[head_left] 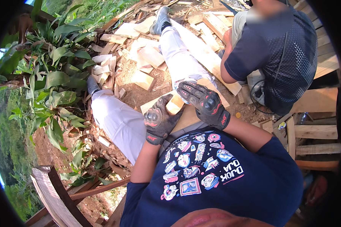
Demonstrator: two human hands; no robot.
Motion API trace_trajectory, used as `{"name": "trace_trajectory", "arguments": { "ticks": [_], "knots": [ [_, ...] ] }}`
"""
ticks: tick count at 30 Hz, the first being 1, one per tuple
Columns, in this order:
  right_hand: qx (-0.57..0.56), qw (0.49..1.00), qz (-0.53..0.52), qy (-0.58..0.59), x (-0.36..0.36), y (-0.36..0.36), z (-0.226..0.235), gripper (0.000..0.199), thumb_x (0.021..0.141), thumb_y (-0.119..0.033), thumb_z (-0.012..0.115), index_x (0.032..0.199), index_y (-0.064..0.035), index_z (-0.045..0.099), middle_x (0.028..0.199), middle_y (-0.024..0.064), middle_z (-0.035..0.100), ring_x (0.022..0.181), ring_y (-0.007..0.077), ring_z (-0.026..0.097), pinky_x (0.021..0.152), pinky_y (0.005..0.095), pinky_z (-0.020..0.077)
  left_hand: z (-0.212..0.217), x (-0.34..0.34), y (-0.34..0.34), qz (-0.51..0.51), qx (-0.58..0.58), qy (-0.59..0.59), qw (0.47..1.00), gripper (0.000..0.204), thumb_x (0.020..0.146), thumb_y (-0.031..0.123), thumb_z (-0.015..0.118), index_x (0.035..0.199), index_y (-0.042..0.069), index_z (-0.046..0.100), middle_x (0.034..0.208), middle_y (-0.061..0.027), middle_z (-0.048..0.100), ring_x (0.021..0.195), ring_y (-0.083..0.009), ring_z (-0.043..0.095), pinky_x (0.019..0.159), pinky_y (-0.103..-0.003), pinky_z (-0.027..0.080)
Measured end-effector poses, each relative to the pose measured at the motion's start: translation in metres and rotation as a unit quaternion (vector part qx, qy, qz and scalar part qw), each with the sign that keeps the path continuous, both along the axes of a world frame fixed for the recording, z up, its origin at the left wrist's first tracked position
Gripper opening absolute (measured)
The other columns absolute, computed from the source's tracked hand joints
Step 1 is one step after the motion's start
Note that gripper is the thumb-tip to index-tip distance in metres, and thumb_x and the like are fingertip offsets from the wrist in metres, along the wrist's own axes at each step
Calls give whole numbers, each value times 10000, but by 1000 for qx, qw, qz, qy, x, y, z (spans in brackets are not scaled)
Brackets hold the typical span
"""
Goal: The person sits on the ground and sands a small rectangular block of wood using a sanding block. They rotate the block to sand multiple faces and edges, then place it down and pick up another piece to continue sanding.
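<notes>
Black work gloves with red marks cover both my hands. My left hand [158, 118] is closed round a small pale wooden block [175, 104], its thumb along the upper side. Just right of the block is my right hand [202, 102], its fingers pressed together and bent downward. What lies under those fingers is mostly hidden; a bit of something whitish-blue shows at their edge. Beneath both hands a flat wooden board [186, 118] rests across my lap.
A co-worker in a dark shirt [284, 56] sits close on my right. Wood offcuts [144, 80] and a long plank [201, 49] lie around my outstretched legs. Leafy plants [57, 79] grow at the left. A curved timber piece [55, 196] stands at lower left; stacked timber [316, 131] lies right.
</notes>
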State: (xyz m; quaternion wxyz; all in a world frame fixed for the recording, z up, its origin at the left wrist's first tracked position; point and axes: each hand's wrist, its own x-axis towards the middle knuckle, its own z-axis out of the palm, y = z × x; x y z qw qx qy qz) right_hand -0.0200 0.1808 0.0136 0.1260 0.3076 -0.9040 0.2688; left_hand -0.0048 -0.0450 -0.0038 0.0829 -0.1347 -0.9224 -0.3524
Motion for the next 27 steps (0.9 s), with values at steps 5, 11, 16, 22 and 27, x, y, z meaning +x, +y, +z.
{"name": "trace_trajectory", "arguments": {
  "ticks": [5,11,16,22,27],
  "knots": [
    [-39,999,-22,-11,-16,11,-28,616,924,36,633,1527,-81,675,1522,157,691,1370,326,685,1178,453,543,16,2,7,13,-6,-65,998,471,896,372,919,1227,72,769,1051,-158,784,933,-352,785,807,-467,612],
    [-91,995,39,-13,8,-19,23,669,849,105,614,1482,-90,710,1467,153,720,1369,340,684,1198,491,522,-2,1,-1,-12,26,-57,998,537,909,386,888,1319,77,733,1109,-179,794,1019,-383,770,872,-495,605],
    [-68,997,1,-29,-29,12,-23,608,877,91,582,1439,-87,729,1417,163,739,1352,356,688,1205,486,514,15,2,1,-15,-10,-21,1000,540,888,402,924,1292,87,754,1096,-140,786,967,-346,786,825,-447,618],
    [-74,995,44,-57,5,-19,28,618,901,86,557,1474,-90,710,1460,166,717,1376,353,675,1208,490,509,-7,9,1,-5,-107,-32,994,623,874,432,919,1343,71,725,1051,-113,779,973,-338,763,813,-464,610],
    [-61,998,15,-22,-27,23,-36,637,879,86,581,1475,-98,710,1457,154,723,1370,343,683,1204,478,529,-9,11,1,-38,-99,20,994,708,870,367,875,1453,41,641,1281,-181,768,1095,-353,769,903,-481,607]
  ]
}}
